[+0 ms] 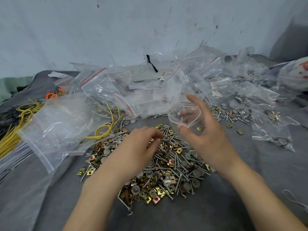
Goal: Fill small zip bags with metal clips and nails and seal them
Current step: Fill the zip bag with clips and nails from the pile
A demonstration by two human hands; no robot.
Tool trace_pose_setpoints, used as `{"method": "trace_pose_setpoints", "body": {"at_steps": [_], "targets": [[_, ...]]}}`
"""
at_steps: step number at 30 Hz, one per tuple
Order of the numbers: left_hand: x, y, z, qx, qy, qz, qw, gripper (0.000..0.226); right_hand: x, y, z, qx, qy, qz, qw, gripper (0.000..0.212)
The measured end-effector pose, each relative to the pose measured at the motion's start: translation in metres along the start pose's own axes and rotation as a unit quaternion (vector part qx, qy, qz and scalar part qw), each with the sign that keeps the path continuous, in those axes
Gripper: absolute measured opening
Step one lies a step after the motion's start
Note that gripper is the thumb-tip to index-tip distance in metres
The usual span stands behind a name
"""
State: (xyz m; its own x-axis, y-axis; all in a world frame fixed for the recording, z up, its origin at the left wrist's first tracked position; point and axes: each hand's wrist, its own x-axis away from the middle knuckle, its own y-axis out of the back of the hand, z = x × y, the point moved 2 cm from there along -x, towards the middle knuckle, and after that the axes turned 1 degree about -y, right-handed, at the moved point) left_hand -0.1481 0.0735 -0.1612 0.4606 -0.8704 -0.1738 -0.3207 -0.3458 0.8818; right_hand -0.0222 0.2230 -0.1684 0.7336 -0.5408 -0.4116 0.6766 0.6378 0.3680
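The nail pile (166, 172) is touched by the curled left hand (135, 147), hold unclear, and a zip bag (185, 117) is pinched by the right hand (206, 135).

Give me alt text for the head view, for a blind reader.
A person's right hand holds a small zip bag open above a pile of nails and metal clips on grey cloth; the left hand reaches into the pile. Clear zip bags lie behind, yellow wires left.

zip bags (150, 84) behind nail pile (166, 172), wires (20, 124) left
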Motion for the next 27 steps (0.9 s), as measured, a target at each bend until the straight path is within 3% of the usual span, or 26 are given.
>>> {"method": "trace_pose_setpoints", "body": {"at_steps": [4,13,24,27], "targets": [[0.004,-0.01,0.0,-0.078,0.002,0.059,0.995,0.027,-0.001,0.001,0.0,-0.002,0.0,-0.001,1.0,0.067],[0.0,-0.013,-0.002,-0.141,0.007,0.054,0.988,0.024,-0.001,0.002,-0.001,-0.009,0.01,0.002,1.0,0.067],[-0.003,-0.014,0.001,-0.13,0.001,0.001,0.992,0.014,-0.001,0.002,-0.002,-0.013,0.014,0.002,1.0,0.067],[-0.001,-0.012,0.002,-0.081,0.005,-0.011,0.997,0.012,-0.001,0.002,-0.002,-0.017,0.016,0.001,1.0,0.067]]}}
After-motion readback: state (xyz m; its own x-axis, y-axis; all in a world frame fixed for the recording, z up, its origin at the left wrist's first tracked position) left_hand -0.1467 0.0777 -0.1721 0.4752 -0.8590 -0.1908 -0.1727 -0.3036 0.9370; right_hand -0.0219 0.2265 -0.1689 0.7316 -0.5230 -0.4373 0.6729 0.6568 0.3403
